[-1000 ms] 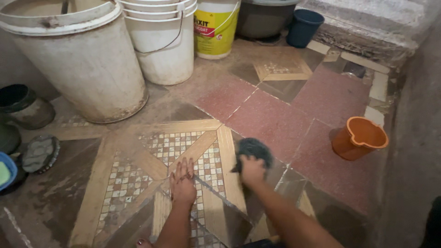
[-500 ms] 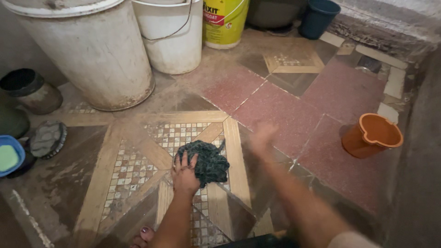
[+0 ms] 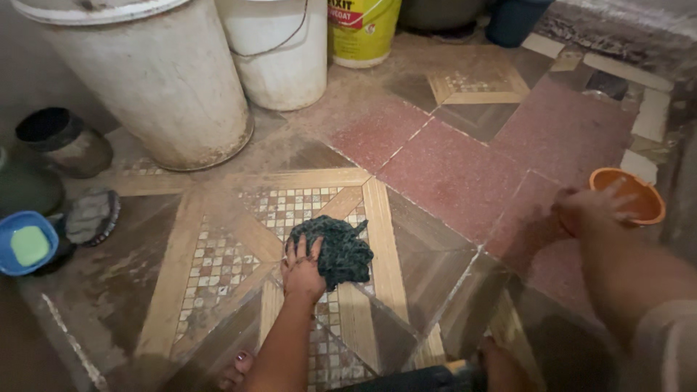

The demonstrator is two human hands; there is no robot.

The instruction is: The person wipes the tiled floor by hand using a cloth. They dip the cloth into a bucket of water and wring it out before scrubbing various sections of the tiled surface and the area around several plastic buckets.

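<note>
Your left hand (image 3: 301, 270) lies flat, fingers spread, pressing the dark wet rag (image 3: 335, 249) just ahead of it on the tiled floor (image 3: 450, 174); it's soft, floppy, bunch it anywhere; your right hand (image 3: 589, 209), open and seemingly empty, reaches at the orange tub (image 3: 633, 196).

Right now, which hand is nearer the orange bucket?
Right. The right hand reaches at the orange bucket, fingers at its rim; the left hand rests on the dark cloth, well away.
</note>
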